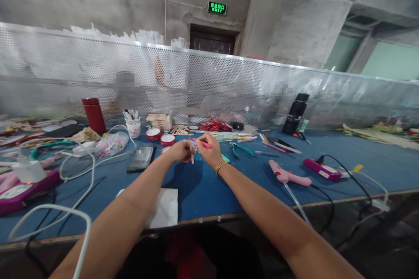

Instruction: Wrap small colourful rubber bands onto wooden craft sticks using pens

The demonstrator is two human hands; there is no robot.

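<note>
Near the middle of the blue table, my left hand [182, 151] is closed on a thin pale wooden stick [191, 151] held roughly upright. Close beside it on the right, my right hand [211, 150] grips a red pen [205, 144], its tip pointing toward the stick. A gold bracelet [221, 167] circles my right wrist. Below my left hand lies a white sheet [166, 207] at the table's front edge. Small items behind the fingers are too blurred to tell.
Red tape rolls [167, 140], a cup of pens [132, 126] and a phone [141, 158] lie left. Green pliers [245, 150], a pink glue gun [288, 174], a purple power strip [322, 170] and a black bottle [295, 114] stand or lie right. White cables [93, 170] loop at far left.
</note>
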